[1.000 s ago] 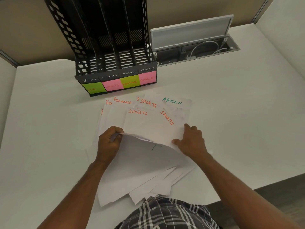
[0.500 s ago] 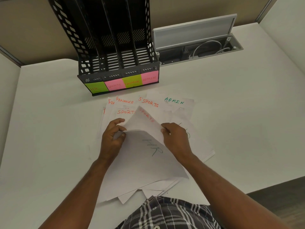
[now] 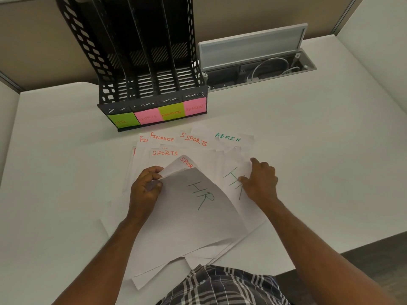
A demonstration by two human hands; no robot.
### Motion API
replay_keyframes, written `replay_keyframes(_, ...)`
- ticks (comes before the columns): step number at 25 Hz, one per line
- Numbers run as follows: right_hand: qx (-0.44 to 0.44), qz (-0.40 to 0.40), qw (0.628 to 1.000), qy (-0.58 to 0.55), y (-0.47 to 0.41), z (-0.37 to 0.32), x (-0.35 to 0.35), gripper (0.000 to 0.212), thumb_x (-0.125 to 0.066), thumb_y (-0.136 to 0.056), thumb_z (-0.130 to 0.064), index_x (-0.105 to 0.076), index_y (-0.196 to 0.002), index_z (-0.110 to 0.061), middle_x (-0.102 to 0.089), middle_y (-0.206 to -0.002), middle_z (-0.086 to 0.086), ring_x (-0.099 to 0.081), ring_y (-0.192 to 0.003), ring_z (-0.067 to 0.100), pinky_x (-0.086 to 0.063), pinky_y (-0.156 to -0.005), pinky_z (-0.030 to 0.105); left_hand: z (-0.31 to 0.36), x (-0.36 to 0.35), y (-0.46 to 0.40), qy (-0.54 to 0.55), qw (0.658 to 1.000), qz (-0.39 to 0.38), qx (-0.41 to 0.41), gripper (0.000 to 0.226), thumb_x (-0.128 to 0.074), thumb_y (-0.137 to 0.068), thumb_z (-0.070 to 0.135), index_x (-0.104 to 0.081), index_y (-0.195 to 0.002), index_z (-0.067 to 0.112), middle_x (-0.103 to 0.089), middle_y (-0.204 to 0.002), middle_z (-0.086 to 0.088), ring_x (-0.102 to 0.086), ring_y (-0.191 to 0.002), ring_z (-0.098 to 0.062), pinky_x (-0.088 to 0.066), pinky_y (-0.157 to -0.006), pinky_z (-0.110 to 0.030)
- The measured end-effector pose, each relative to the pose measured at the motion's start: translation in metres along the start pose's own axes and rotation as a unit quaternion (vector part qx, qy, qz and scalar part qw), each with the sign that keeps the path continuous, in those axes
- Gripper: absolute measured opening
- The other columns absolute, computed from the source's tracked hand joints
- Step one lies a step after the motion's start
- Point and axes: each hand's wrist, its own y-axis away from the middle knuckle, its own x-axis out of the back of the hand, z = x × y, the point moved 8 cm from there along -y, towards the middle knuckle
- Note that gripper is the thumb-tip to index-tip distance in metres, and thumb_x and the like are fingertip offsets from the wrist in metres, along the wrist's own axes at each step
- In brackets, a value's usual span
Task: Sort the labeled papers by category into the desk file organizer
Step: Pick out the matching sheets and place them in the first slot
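Papers (image 3: 182, 234) sat fanned under our hands, just short of the organizer (image 3: 152, 106). Our left hand (image 3: 144, 190) pinched the lifted corner of an HR sheet (image 3: 198, 208) between thumb and fingers; right hand (image 3: 261, 183) lay loosely curled on another HR sheet (image 3: 233, 172), gripping nothing.

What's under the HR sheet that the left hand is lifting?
Under the lifted HR sheet, a page lettered SPOR in red peeks out at its top edge, and more white sheets fan out below. Their labels are covered.
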Motion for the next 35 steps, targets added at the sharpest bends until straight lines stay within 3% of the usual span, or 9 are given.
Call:
replay_keyframes(3, 0.013, 0.023, 0.997, -0.074, -0.003, 0.002, 0.001, 0.05, -0.07, -0.09, -0.021, -0.055, -0.137, -0.012, -0.063, -0.121, 0.015, -0.054, -0.116, 0.036, -0.043, -0.091, 0.04, 0.0, 0.001, 0.0, -0.008, 1.0, 0.004, -0.003, 0.022, -0.059, -0.084, 0.015, -0.065, -0.101, 0.004, -0.06, -0.132, -0.002, -0.05, -0.131, -0.022, -0.042, -0.11, -0.037)
replay_keyframes(5, 0.015, 0.034, 0.992, -0.121, -0.002, 0.003, 0.005, 0.034, -0.067, -0.09, -0.014, -0.065, -0.124, -0.011, -0.069, -0.111, 0.012, -0.062, -0.099, 0.03, -0.04, -0.076, 0.029, 0.001, 0.002, -0.001, -0.007, 1.0, 0.001, -0.006, 0.019, -0.058, -0.085, 0.015, -0.066, -0.098, 0.004, -0.06, -0.134, -0.001, -0.049, -0.133, -0.022, -0.041, -0.111, -0.038)
replay_keyframes(8, 0.027, 0.062, 0.986, -0.151, 0.002, -0.001, 0.015, 0.015, -0.064, -0.091, -0.01, -0.074, -0.103, -0.012, -0.074, -0.096, 0.007, -0.06, -0.078, 0.023, -0.035, -0.069, 0.026, 0.002, 0.003, 0.001, 0.005, 1.0, 0.0, -0.009, 0.018, -0.057, -0.086, 0.013, -0.065, -0.1, 0.005, -0.062, -0.133, -0.001, -0.051, -0.131, -0.017, -0.043, -0.111, -0.042)
replay_keyframes(12, 0.04, 0.117, 0.975, -0.184, 0.006, -0.011, 0.035, 0.019, -0.063, -0.093, -0.009, -0.075, -0.108, -0.015, -0.078, -0.096, 0.005, -0.066, -0.083, 0.024, -0.039, -0.069, 0.021, 0.004, 0.001, 0.001, 0.027, 1.0, 0.001, -0.01, 0.018, -0.058, -0.087, 0.009, -0.065, -0.103, 0.006, -0.064, -0.13, -0.005, -0.053, -0.13, -0.017, -0.043, -0.111, -0.049)
replay_keyframes(15, 0.057, 0.144, 0.968, -0.199, 0.006, -0.018, 0.048, 0.015, -0.063, -0.094, -0.01, -0.074, -0.101, -0.018, -0.075, -0.088, 0.001, -0.066, -0.077, 0.021, -0.036, -0.058, 0.011, 0.004, 0.001, 0.001, 0.033, 0.999, 0.004, -0.01, 0.019, -0.058, -0.09, -0.003, -0.066, -0.107, 0.004, -0.066, -0.126, -0.01, -0.054, -0.128, -0.025, -0.042, -0.111, -0.053)
replay_keyframes(19, 0.091, 0.196, 0.953, -0.212, 0.008, -0.036, 0.086, 0.015, -0.063, -0.092, -0.008, -0.073, -0.09, -0.019, -0.068, -0.078, -0.007, -0.065, -0.076, 0.019, -0.038, -0.065, 0.022, 0.001, 0.003, 0.0, 0.031, 0.999, 0.014, 0.01, 0.02, -0.058, -0.092, 0.008, -0.068, -0.11, 0.006, -0.069, -0.117, -0.01, -0.061, -0.115, -0.027, -0.049, -0.105, -0.046)
replay_keyframes(25, 0.216, 0.365, 0.889, -0.171, 0.035, -0.083, 0.201, 0.02, -0.057, -0.091, -0.004, -0.075, -0.1, -0.009, -0.076, -0.096, 0.011, -0.067, -0.09, 0.035, -0.05, -0.085, 0.05, -0.012, 0.007, 0.003, -0.002, 0.997, 0.05, 0.057, 0.016, -0.054, -0.098, 0.002, -0.067, -0.102, 0.01, -0.07, -0.102, -0.006, -0.065, -0.096, -0.023, -0.051, -0.085, -0.027)
replay_keyframes(32, 0.342, 0.488, 0.777, -0.203, 0.088, -0.131, 0.293, 0.018, -0.059, -0.094, -0.007, -0.076, -0.094, -0.005, -0.076, -0.09, 0.008, -0.066, -0.081, 0.027, -0.046, -0.072, 0.024, -0.004, 0.017, 0.005, -0.007, 0.995, 0.084, 0.055, 0.014, -0.053, -0.098, 0.003, -0.064, -0.095, 0.011, -0.068, -0.091, -0.003, -0.062, -0.082, -0.004, -0.049, -0.074, -0.023)
replay_keyframes(35, 0.341, 0.437, 0.801, -0.229, 0.082, -0.144, 0.288, 0.019, -0.058, -0.094, -0.009, -0.077, -0.096, -0.007, -0.073, -0.09, 0.001, -0.062, -0.079, 0.014, -0.042, -0.07, 0.015, 0.007, 0.025, 0.007, 0.057, 0.993, 0.093, 0.037, 0.012, -0.055, -0.09, 0.016, -0.065, -0.096, 0.012, -0.069, -0.1, -0.006, -0.064, -0.087, -0.01, -0.052, -0.074, -0.012)
